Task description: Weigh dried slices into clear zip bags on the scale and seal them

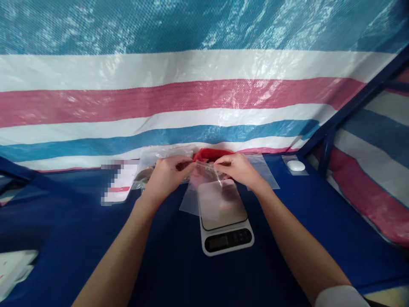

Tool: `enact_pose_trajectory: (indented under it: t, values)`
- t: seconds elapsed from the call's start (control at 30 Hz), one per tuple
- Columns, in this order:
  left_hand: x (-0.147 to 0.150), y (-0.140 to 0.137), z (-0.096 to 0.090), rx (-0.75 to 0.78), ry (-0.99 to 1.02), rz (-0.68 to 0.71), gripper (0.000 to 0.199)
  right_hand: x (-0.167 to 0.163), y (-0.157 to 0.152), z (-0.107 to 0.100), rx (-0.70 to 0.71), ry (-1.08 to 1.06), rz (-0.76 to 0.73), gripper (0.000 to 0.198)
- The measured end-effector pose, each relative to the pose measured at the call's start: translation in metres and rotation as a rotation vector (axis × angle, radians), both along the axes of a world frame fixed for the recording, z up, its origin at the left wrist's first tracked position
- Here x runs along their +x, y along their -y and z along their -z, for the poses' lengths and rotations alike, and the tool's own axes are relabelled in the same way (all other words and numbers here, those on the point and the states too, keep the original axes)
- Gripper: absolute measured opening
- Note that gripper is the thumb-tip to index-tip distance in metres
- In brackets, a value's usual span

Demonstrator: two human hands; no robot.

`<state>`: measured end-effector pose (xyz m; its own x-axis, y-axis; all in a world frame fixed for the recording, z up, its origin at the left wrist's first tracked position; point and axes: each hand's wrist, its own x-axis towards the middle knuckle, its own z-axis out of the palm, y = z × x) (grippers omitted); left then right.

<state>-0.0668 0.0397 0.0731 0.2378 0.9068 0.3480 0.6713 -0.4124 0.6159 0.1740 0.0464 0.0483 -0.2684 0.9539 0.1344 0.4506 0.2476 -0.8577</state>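
Observation:
Between my two hands hangs a clear plastic zip bag (204, 194), stretched at its top edge. My left hand (168, 175) pinches the bag's upper left corner. With thumb and finger, my right hand (238, 168) grips the upper right side. The bag hangs in front of and over a white kitchen scale (227, 245) with a metallic plate and a dark display panel. Behind the bag, a red container or bag (214, 152) is partly hidden by it and by my hands. Whether the zip bag holds anything I cannot make out.
Clear bags with brownish contents (145, 174) lie left of my left hand, beside a white and red card or packet (123, 187). Another flat clear bag (265, 172) and a white oval object (295, 165) are at right. Striped sheeting (159, 98) closes off the blue table's back.

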Motion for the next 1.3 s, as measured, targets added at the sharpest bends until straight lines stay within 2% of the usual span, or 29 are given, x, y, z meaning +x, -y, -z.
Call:
enact_pose_trajectory:
  t: [0.13, 0.3, 0.43, 0.53, 0.63, 0.83, 1.03, 1.3]
  values:
    - [0.019, 0.008, 0.000, -0.071, -0.006, 0.051, 0.032, 0.000, 0.001, -0.004, 0.057, 0.045, -0.011, 0.018]
    - [0.031, 0.006, 0.011, -0.101, -0.103, -0.012, 0.043, -0.002, 0.004, -0.010, 0.111, 0.049, -0.048, 0.017]
    - [0.031, 0.002, 0.019, -0.314, 0.127, 0.003, 0.051, -0.003, 0.007, -0.012, 0.100, 0.014, -0.116, 0.017]
    - [0.031, 0.000, 0.022, -0.477, 0.307, 0.054, 0.046, -0.002, 0.009, -0.011, 0.047, -0.017, -0.168, 0.019]
    - [0.032, -0.001, 0.023, -0.554, 0.400, 0.076, 0.038, -0.002, 0.008, -0.010, -0.029, -0.054, -0.193, 0.020]
    - [0.032, -0.001, 0.023, -0.561, 0.456, 0.104, 0.035, -0.001, 0.008, -0.013, -0.183, -0.101, -0.185, 0.024]
    - [0.035, -0.001, 0.026, -0.542, 0.465, 0.125, 0.035, -0.002, 0.008, -0.015, -0.186, -0.043, -0.197, 0.022]
    - [0.033, -0.002, 0.027, -0.501, 0.394, 0.178, 0.035, -0.003, 0.004, -0.005, -0.176, -0.065, -0.183, 0.013]
